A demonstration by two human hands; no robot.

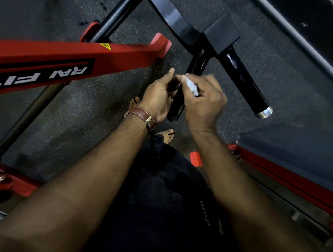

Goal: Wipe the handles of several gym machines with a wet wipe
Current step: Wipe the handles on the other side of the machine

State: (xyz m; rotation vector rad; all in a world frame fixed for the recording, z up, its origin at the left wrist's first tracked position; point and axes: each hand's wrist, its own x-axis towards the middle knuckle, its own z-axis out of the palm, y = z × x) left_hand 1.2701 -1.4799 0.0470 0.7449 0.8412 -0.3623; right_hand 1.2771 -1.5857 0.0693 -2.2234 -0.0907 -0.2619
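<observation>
Head view is showing the right hand [204,101] pinching a soft, limp wet wipe [191,86] against the rigid black handle [177,105], which the left hand [159,98] is gripping alongside, steadying it.

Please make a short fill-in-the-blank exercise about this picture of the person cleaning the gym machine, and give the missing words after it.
1. The right hand presses a white ____ against the black handle.
2. The left hand wears a brown leather ____ on its wrist.
3. The second black handle, which no hand touches, ends in a ____ cap.
4. The frame beam bearing white letters is ____ in colour.

Missing words: wipe; watch strap; silver; red
</observation>
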